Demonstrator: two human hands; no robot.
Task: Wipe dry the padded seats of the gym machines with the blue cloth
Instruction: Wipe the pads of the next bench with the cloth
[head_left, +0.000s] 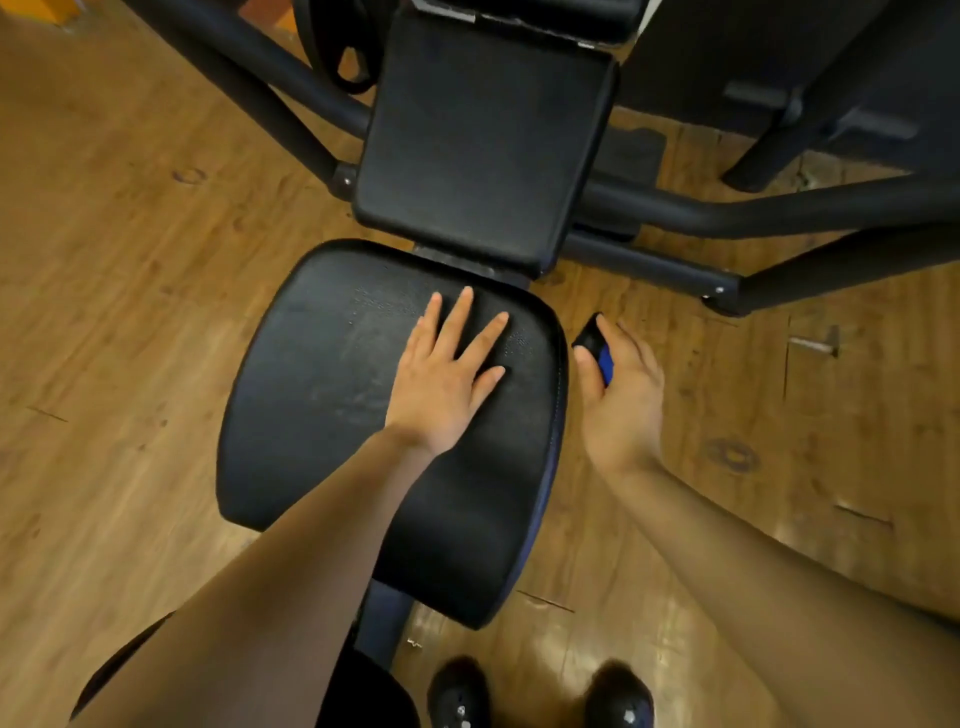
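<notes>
Item: padded seat (332, 395). On it we lay our left hand (441, 379) flat, fingers spread; just beside its right edge our right hand (618, 384) grips a dark-and-blue object (597, 345).

Left hand (447, 382) flat on the padded seat (322, 395); backrest (483, 150) behind; right hand (621, 387) beside the seat.

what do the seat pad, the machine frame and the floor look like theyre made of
The black padded seat looks like vinyl or faux leather: a smooth, faintly sheened skin with a stitched edge seam. The black tubular machine frame looks like matte painted or powder-coated metal, with bolts at the joints. The brown plank floor looks like glossy wood or wood-look laminate, showing grain and knots; which one is unclear.
</notes>
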